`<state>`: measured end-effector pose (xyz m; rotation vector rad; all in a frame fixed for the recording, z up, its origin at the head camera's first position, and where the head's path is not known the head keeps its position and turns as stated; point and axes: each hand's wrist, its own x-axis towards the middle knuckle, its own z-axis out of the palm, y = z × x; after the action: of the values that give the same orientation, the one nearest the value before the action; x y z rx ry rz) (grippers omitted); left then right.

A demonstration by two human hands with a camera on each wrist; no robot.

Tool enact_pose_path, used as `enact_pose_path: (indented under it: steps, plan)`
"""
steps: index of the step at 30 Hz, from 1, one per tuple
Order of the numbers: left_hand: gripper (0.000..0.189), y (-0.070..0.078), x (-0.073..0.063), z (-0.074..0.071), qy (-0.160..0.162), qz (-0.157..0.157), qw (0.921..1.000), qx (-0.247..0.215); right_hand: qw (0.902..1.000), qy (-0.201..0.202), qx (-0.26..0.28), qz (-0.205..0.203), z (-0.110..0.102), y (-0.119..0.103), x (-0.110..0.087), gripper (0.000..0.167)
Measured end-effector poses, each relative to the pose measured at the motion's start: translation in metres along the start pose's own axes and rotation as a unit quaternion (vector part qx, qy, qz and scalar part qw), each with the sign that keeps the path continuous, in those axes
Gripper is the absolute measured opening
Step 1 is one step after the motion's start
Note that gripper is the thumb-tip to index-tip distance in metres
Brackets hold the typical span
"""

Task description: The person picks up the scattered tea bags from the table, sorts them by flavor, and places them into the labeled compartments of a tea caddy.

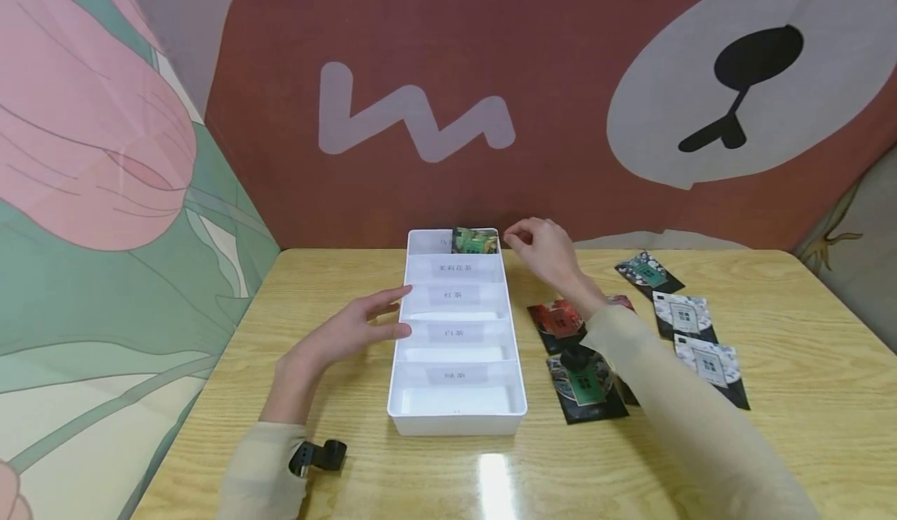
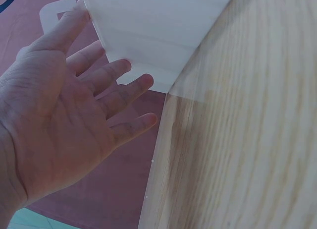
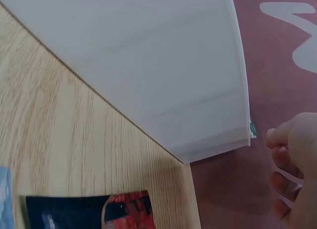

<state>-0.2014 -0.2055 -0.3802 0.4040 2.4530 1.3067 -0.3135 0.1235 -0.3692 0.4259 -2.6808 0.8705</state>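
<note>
A long white box (image 1: 459, 425) with several labelled compartments stands lengthwise on the table. In its far compartment, a green tea sachet (image 1: 476, 241) leans on the right side, its top at the rim. My left hand (image 1: 348, 332) is at the box's left side, with thumb and index finger reaching its edge. In the left wrist view, the fingers of that hand are spread and nearly straight along the white wall. My right hand (image 1: 545, 249) is just off the far right corner, its fingers loosely bent and nothing seen between them. The right wrist view shows its fingertips beside the corner.
Right of the box lie red sachets (image 1: 561, 324) and a green-labelled sachet (image 1: 587, 384), partly under the right forearm. Farther right are two white sachets (image 1: 683, 314) and a dark floral one (image 1: 648, 271). A printed cloth (image 1: 392, 193) rises behind the table (image 1: 336, 271).
</note>
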Motion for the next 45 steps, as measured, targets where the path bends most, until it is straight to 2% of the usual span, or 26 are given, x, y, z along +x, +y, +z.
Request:
enact_pose_path:
  steps: [15,23,30,45]
  plan:
    - [0.076,-0.002,0.002,0.001,0.000,-0.004,1.0000,0.001,0.9981,-0.035,0.051,0.004,-0.012,0.022,-0.006,0.027]
    - [0.076,-0.003,0.002,0.000,-0.002,-0.003,1.0000,0.002,0.9983,-0.037,0.035,0.030,-0.019,0.037,-0.010,0.028]
    - [0.075,-0.002,0.000,0.000,-0.001,0.007,1.0000,0.001,0.9984,-0.046,0.026,0.022,-0.028,0.051,-0.015,0.029]
    - [0.076,-0.004,0.002,0.001,0.001,-0.005,1.0000,0.003,0.9967,-0.061,0.007,0.052,-0.042,0.086,-0.028,0.031]
